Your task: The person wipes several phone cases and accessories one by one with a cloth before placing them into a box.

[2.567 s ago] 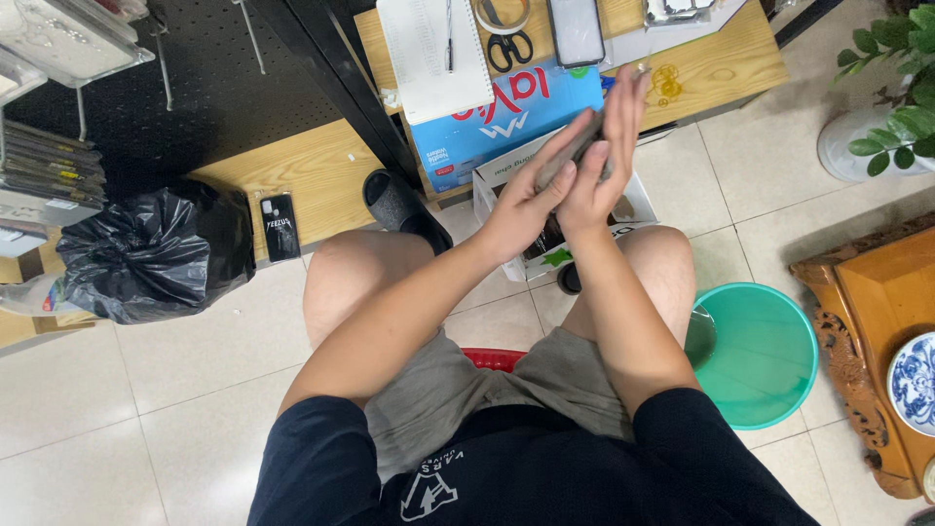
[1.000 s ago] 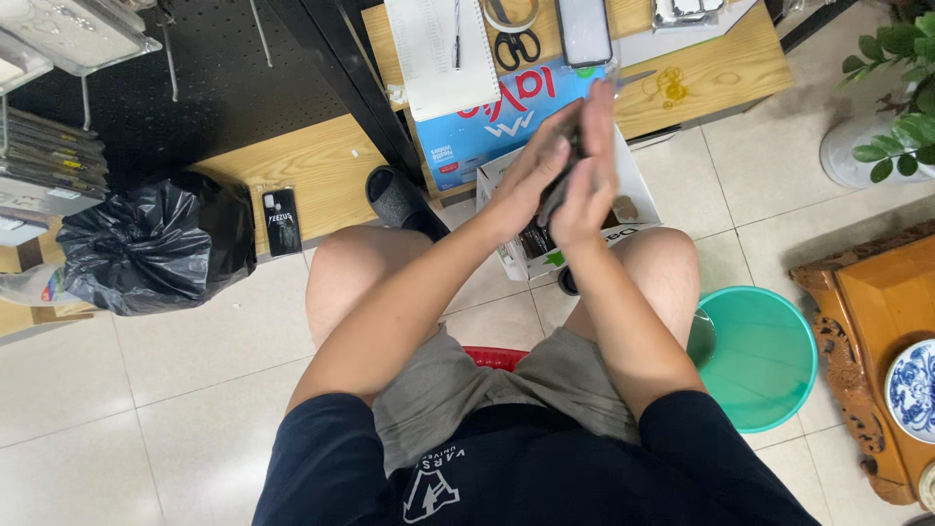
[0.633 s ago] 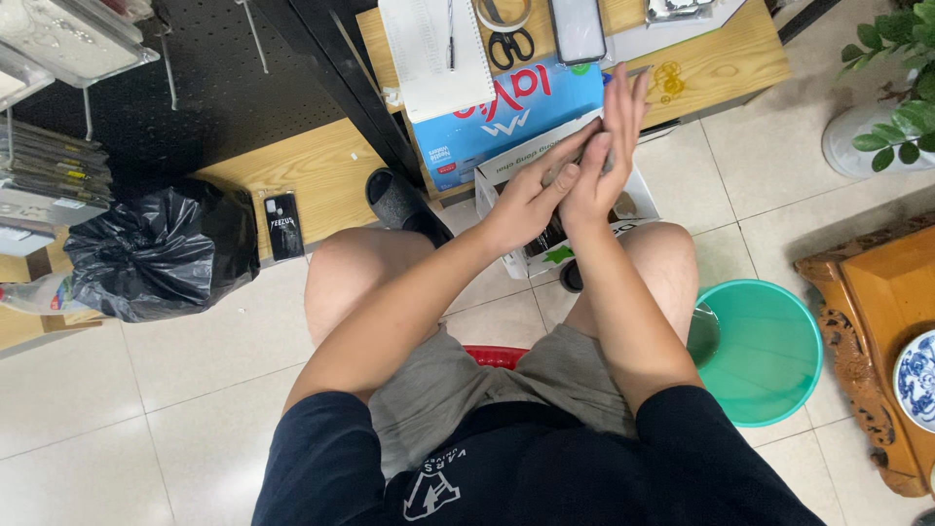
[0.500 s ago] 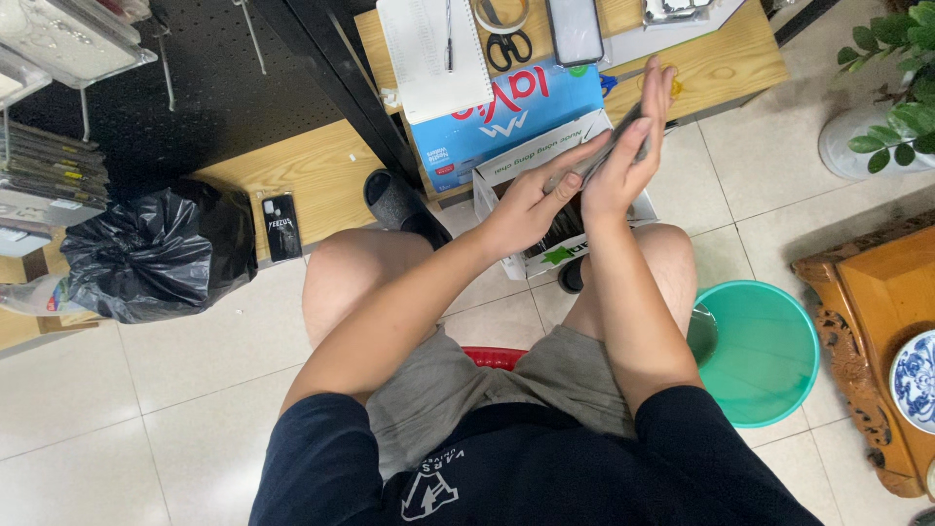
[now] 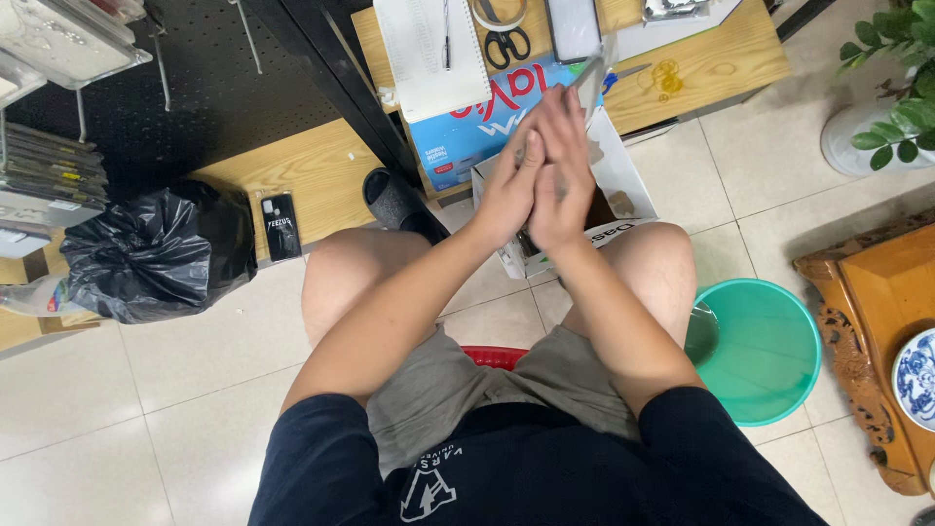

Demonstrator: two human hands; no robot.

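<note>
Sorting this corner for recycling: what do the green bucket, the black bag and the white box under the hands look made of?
Bucket: plastic by its look, with a smooth, even green wall and a slight sheen. Bag: thin plastic film, glossy and crumpled, knotted on top. Box: probably cardboard, matte white with folded flaps and a brown inside. Both hands are pressed together above it.

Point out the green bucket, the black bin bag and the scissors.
green bucket [image 5: 779, 356]: head view, bare inner wall, right of the knee.
black bin bag [image 5: 161, 253]: head view, middle of the bag.
scissors [image 5: 506, 44]: head view, black handles on the wooden shelf.
</note>
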